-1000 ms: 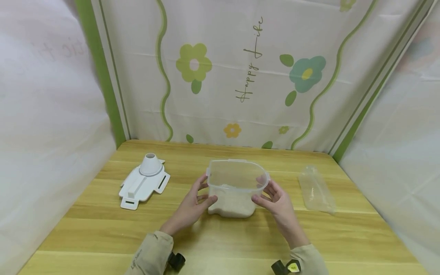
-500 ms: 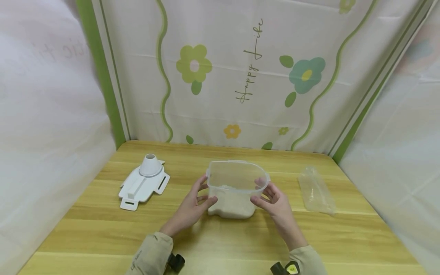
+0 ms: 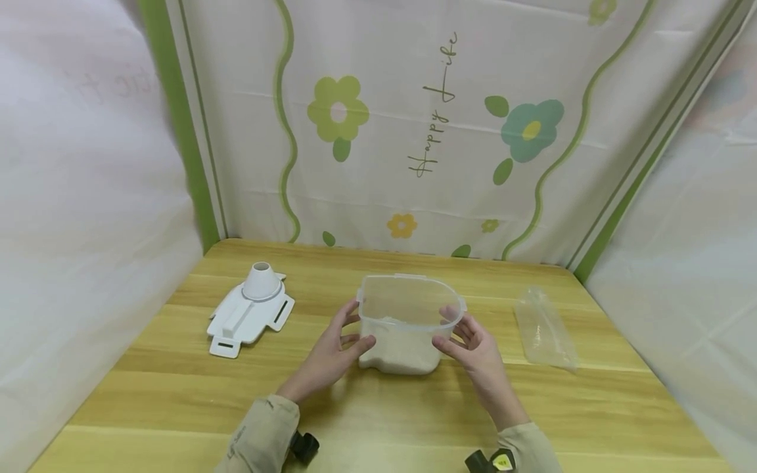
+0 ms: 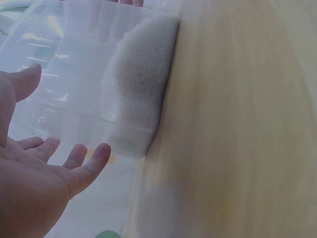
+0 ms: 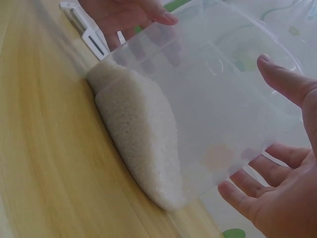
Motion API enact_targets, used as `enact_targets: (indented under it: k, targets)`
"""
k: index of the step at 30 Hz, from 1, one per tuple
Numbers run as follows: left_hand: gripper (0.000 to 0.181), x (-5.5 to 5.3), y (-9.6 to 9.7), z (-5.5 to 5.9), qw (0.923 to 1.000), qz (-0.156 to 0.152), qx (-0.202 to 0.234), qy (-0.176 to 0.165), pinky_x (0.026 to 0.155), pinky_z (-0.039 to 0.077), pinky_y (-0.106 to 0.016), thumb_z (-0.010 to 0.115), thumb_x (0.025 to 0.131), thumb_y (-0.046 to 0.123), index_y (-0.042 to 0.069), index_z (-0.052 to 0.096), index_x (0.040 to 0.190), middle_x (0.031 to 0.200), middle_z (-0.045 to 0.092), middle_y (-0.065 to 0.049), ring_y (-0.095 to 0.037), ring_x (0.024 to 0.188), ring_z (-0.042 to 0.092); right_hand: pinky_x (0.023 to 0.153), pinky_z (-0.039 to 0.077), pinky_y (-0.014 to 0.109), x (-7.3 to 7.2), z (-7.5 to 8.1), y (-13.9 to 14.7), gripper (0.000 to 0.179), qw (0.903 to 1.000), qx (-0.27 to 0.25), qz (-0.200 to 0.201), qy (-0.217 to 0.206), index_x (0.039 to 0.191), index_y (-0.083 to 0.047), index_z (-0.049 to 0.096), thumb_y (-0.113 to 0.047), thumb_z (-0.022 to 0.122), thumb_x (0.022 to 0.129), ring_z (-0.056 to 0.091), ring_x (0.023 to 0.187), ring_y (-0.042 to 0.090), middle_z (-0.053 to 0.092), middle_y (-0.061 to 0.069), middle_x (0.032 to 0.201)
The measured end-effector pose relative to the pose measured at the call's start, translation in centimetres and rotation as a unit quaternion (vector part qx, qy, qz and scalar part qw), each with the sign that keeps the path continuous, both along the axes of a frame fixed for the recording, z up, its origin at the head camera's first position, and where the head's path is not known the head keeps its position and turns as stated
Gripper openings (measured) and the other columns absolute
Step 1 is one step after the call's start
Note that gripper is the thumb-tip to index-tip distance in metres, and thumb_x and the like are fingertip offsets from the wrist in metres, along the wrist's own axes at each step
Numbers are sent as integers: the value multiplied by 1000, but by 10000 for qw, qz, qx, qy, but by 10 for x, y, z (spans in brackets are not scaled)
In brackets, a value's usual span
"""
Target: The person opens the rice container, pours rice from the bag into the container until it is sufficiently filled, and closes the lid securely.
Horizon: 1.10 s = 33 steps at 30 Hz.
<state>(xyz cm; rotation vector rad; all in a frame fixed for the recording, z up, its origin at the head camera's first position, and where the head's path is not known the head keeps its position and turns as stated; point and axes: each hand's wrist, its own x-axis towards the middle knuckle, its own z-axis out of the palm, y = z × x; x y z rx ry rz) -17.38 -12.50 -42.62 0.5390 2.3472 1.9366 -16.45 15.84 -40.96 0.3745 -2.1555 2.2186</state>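
A wood-grain counter (image 3: 378, 420) in yellow-brown planks runs back to a white fabric backdrop (image 3: 378, 157) printed with green, teal and yellow flowers, wavy green lines and the words "Happy Life" set sideways. Pale fabric panels close in the left side (image 3: 89, 230) and the right side (image 3: 680, 276), with green bands at the back corners. Near the middle of the counter stands a translucent plastic container (image 3: 408, 309), upright and without a cover, its lower part filled with a sloping heap of white, rice-like grains (image 3: 401, 351). The person's left hand (image 3: 328, 358) and right hand (image 3: 480, 355) flank it, each grip spread wide, thumb toward the near side and relaxed fingers along the flank, curled round nothing; whether every fingertip touches the wall I cannot tell. Well to the left lies a flat white plastic lid (image 3: 251, 318) with slotted tabs, a white cone (image 3: 261, 282) on its far part. To the right a clear plastic bag (image 3: 544, 328) lies flat. Beige sleeves (image 3: 263, 430) cover both forearms, with a small black device at each wrist.
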Motion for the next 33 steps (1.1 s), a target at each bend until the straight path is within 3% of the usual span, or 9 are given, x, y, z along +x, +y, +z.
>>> enact_targets:
  k: [6,11,17,25,33]
  targets:
    - [82,0,-1,5,9999,-77,-53,98,102,43,-49,70,93,36,25,20,156,155,28,-2,-32,131,42,97,49,33,1,0,1,65,10000,33,6,-40,145,1,41,-4,74,88,39,134,33,43,17,147]
    - [85,0,-6,10,9989,-207,-358,197,104,41,-49,72,91,40,27,19,157,154,29,2,-26,134,39,96,49,33,3,-1,3,66,9999,-69,8,-138,145,1,40,-2,74,88,34,136,38,39,20,149]
    - [81,-2,-25,26,9947,-176,-727,709,107,38,-47,70,92,40,20,24,155,152,36,2,-22,138,32,96,49,32,1,0,3,66,9999,-13,5,-111,145,1,41,-4,74,88,34,136,39,43,16,147]
    - [67,0,-62,50,9776,759,-1509,1257,103,40,-56,58,99,43,9,34,152,152,37,-10,-36,132,39,98,47,30,1,-1,4,64,9999,47,13,-89,144,-1,42,-5,74,89,34,136,38,41,18,148]
    - [58,-6,-107,63,9585,1722,-1896,1253,99,44,-54,56,102,33,-2,41,145,145,43,-21,-40,130,40,98,47,29,2,-1,3,65,10000,13,14,-83,145,-1,41,-6,74,89,34,137,36,41,16,149]
